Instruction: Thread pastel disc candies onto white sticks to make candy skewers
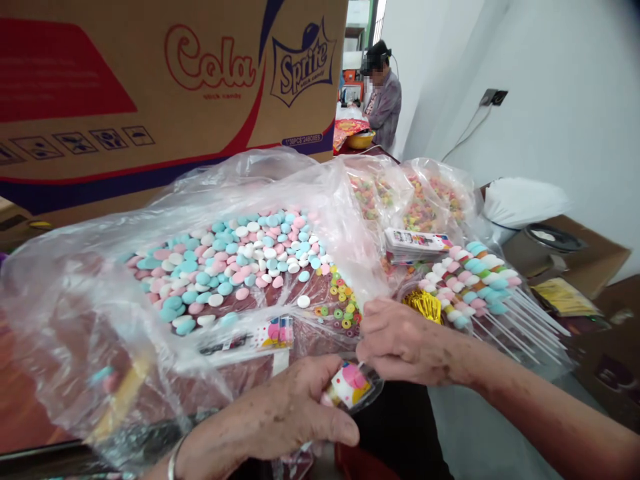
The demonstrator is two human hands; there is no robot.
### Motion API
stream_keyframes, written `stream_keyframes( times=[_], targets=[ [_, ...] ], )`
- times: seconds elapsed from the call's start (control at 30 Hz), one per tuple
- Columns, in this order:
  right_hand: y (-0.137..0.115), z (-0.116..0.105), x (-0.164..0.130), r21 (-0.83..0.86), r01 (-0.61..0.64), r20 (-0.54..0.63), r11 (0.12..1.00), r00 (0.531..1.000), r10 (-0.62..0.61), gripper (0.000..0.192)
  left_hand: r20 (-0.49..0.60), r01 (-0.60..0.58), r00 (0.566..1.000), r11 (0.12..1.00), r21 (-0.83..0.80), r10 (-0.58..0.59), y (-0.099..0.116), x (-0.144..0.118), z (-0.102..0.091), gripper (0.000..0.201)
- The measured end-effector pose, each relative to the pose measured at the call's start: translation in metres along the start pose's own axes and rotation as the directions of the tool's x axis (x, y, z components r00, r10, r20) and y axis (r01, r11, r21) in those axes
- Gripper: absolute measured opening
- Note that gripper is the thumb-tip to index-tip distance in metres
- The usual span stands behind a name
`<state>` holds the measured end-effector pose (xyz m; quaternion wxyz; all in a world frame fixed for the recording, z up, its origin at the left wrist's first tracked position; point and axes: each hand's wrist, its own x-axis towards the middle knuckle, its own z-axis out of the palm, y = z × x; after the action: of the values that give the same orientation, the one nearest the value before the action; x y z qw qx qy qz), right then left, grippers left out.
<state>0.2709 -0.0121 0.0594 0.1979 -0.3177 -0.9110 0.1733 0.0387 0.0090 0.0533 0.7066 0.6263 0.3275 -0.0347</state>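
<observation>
A small clear candy bag [353,385] with a pink, white and yellow print is gripped between the thumb and fingers of my left hand [295,407]. At the bag's upper end, my right hand [400,340] is closed in a pinch. A bit of white shows by its fingertips, but what they hold is hidden. Beyond both hands, pink, blue and white candies [225,267] lie spread on clear plastic sheeting [60,280]. Ring-shaped candies [345,300] sit just past my right hand. Several printed bags [275,332] lie under the plastic near my left hand.
Candy skewers [470,280] on white sticks are piled at the right, beside gold twist ties [424,305] and a stack of printed bags [415,243]. A large carton [200,127] stands behind. A metal pot [543,247] is at far right. Another person [387,100] works in the background.
</observation>
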Motion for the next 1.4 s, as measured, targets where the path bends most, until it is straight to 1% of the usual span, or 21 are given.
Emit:
stream_keyframes(
  times=[0.1, 0.23, 0.3, 0.33, 0.37, 0.4, 0.47, 0.53, 0.63, 0.77, 0.83, 0.9, 0.97, 1.03, 1.1, 1.17, 1.2, 1.27, 1.3, 1.33, 1.4],
  targets=[
    [-0.001, 0.011, 0.006, -0.027, 0.028, 0.033, 0.999, 0.999, -0.027, 0.026, -0.005, 0.02, 1.0, 0.999, -0.035, -0.02, 0.003, 0.003, 0.001, 0.029],
    [0.001, 0.01, 0.01, -0.092, 0.065, 0.054, 0.994, 0.997, -0.06, 0.026, -0.063, 0.015, 0.998, 0.972, -0.233, -0.031, 0.004, 0.002, 0.002, 0.029],
    [0.001, 0.007, 0.013, -0.106, 0.082, 0.057, 0.991, 0.996, -0.076, 0.025, -0.102, -0.01, 0.994, 0.946, -0.324, -0.024, 0.002, 0.003, 0.004, 0.034],
    [0.001, 0.005, 0.014, -0.113, 0.066, 0.036, 0.991, 0.997, -0.062, 0.021, -0.125, -0.029, 0.992, 0.932, -0.362, -0.018, 0.0, 0.004, 0.004, 0.036],
    [0.0, 0.004, 0.016, -0.124, 0.033, -0.013, 0.992, 0.999, -0.035, 0.017, -0.155, -0.049, 0.988, 0.92, -0.39, -0.013, -0.001, 0.005, 0.005, 0.037],
    [-0.001, 0.003, 0.017, -0.139, -0.016, -0.084, 0.99, 0.996, 0.004, 0.018, -0.198, -0.078, 0.98, 0.909, -0.409, -0.005, -0.003, 0.007, 0.005, 0.037],
    [-0.002, 0.005, 0.019, -0.167, -0.131, -0.236, 0.977, 0.968, 0.089, 0.035, -0.299, -0.144, 0.954, 0.901, -0.409, 0.017, -0.005, 0.011, 0.006, 0.038],
    [-0.004, 0.01, 0.02, -0.162, -0.194, -0.305, 0.968, 0.942, 0.138, 0.041, -0.395, -0.193, 0.918, 0.903, -0.383, 0.028, -0.006, 0.014, 0.006, 0.039],
    [-0.007, 0.021, 0.022, -0.085, -0.208, -0.294, 0.974, 0.94, 0.175, 0.039, -0.488, -0.218, 0.872, 0.915, -0.34, 0.026, -0.008, 0.018, 0.006, 0.041],
    [-0.014, 0.027, 0.025, 0.091, -0.184, -0.268, 0.979, 0.942, 0.202, 0.042, -0.559, -0.23, 0.828, 0.942, -0.246, 0.056, -0.01, 0.017, 0.006, 0.04],
    [-0.019, 0.026, 0.028, 0.28, -0.227, -0.276, 0.933, 0.912, 0.305, 0.046, -0.618, -0.226, 0.782, 0.962, -0.152, 0.086, -0.007, 0.013, 0.004, 0.039],
    [-0.022, 0.028, 0.031, 0.5, -0.281, -0.28, 0.819, 0.843, 0.46, 0.05, -0.695, -0.217, 0.704, 0.976, -0.015, 0.146, -0.001, 0.01, 0.0, 0.038],
    [-0.025, 0.032, 0.036, 0.659, -0.332, -0.204, 0.675, 0.785, 0.585, 0.048, -0.733, -0.209, 0.637, 0.969, 0.132, 0.238, 0.005, 0.007, -0.004, 0.036],
    [-0.025, 0.039, 0.041, 0.734, -0.38, -0.102, 0.563, 0.757, 0.645, 0.038, -0.718, -0.224, 0.617, 0.946, 0.233, 0.323, 0.008, 0.007, -0.005, 0.034],
    [-0.025, 0.045, 0.044, 0.774, -0.384, -0.078, 0.503, 0.731, 0.678, 0.027, -0.711, -0.231, 0.619, 0.942, 0.243, 0.335, 0.008, 0.009, -0.005, 0.032],
    [-0.024, 0.05, 0.046, 0.809, -0.342, -0.116, 0.478, 0.704, 0.7, 0.023, -0.721, -0.281, 0.631, 0.951, 0.13, 0.285, 0.005, 0.012, -0.004, 0.033],
    [-0.023, 0.051, 0.046, 0.829, -0.317, -0.129, 0.46, 0.692, 0.71, 0.022, -0.711, -0.325, 0.657, 0.945, 0.031, 0.249, 0.002, 0.013, -0.003, 0.032],
    [-0.022, 0.052, 0.045, 0.876, -0.269, -0.122, 0.4, 0.68, 0.723, 0.021, -0.64, -0.409, 0.742, 0.891, -0.198, 0.199, -0.003, 0.015, -0.002, 0.029],
    [-0.022, 0.053, 0.043, 0.899, -0.245, -0.104, 0.363, 0.686, 0.72, 0.019, -0.595, -0.428, 0.783, 0.853, -0.298, 0.184, -0.006, 0.015, -0.001, 0.028],
    [-0.021, 0.053, 0.041, 0.917, -0.223, -0.084, 0.33, 0.701, 0.708, 0.017, -0.562, -0.431, 0.81, 0.821, -0.376, 0.168, -0.008, 0.015, -0.001, 0.027],
    [-0.02, 0.053, 0.036, 0.935, -0.192, -0.057, 0.298, 0.748, 0.661, 0.013, -0.546, -0.43, 0.827, 0.777, -0.459, 0.135, -0.01, 0.014, 0.001, 0.026]
  ],
)
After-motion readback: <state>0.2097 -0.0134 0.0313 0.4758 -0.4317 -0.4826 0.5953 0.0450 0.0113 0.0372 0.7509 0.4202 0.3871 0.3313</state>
